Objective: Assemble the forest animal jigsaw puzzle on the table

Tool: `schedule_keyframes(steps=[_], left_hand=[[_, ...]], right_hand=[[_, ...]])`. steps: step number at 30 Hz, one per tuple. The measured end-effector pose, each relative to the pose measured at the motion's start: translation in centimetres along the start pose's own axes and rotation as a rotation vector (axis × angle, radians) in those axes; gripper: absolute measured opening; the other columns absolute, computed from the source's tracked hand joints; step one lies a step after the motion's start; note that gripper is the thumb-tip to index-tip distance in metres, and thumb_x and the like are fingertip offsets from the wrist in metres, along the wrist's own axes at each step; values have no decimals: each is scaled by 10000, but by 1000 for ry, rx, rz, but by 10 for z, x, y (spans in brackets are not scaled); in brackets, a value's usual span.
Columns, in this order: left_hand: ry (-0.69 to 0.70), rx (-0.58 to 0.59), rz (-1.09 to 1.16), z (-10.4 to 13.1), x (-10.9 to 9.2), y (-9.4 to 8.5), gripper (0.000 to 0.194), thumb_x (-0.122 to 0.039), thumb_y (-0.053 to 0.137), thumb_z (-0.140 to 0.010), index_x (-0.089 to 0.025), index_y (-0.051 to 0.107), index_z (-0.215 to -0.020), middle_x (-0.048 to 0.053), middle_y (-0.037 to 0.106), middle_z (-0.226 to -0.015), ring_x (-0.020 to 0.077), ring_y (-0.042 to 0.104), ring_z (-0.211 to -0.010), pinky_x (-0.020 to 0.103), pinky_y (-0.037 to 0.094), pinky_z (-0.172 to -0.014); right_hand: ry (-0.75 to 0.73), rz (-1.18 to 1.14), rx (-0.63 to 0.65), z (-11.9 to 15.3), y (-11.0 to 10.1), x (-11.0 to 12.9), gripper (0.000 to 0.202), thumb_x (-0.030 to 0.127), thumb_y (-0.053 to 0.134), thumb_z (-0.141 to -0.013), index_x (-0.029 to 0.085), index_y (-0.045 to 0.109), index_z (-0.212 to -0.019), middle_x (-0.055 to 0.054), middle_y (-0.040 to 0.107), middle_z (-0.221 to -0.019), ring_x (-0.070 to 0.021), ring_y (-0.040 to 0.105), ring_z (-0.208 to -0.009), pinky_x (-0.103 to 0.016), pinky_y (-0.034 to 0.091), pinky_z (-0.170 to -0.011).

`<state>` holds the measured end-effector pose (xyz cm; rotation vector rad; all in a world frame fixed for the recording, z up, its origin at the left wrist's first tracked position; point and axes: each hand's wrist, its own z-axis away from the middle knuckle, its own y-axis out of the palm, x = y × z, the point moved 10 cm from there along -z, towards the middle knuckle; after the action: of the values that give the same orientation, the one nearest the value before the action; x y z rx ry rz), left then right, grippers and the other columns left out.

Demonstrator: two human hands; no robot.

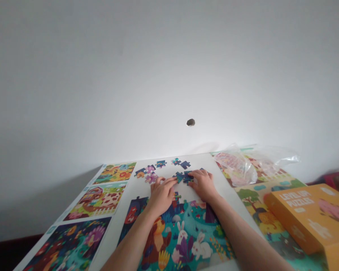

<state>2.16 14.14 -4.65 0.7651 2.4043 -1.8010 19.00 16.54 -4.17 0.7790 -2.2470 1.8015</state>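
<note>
My left hand [161,195] reaches over the table, its fingertips at the edge of a teal puzzle piece [180,177]. Against that piece lies a dark blue puzzle piece [188,177], gripped by the thumb and fingers of my right hand [202,184]. Below both hands spreads a partly joined jigsaw puzzle [183,241] with rabbits and a brown animal in a forest; my forearms cover some of it. Loose pieces lie beyond my left hand, among them a purple piece [150,169] and a teal piece [161,164].
Printed picture sheets [101,199] line the left side. At right, an orange puzzle box [307,214] rests on another colourful puzzle [252,197]. Clear plastic bags [240,167] lie behind it. A white wall [169,75] with a small hole closes off the table's far edge.
</note>
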Motion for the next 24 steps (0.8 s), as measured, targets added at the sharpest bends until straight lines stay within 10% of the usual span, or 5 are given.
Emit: schedule_keyframes(steps=[24], left_hand=[[-40, -43, 7, 0, 7, -4, 385, -117, 500, -836, -318, 690, -1105, 8, 643, -1256, 318, 514, -1102, 485, 408, -888]], right_hand=[[-88, -285, -59, -3, -2, 6, 424, 59, 593, -767, 245, 652, -1143, -28, 630, -1198, -181, 590, -1076, -303, 408, -969]])
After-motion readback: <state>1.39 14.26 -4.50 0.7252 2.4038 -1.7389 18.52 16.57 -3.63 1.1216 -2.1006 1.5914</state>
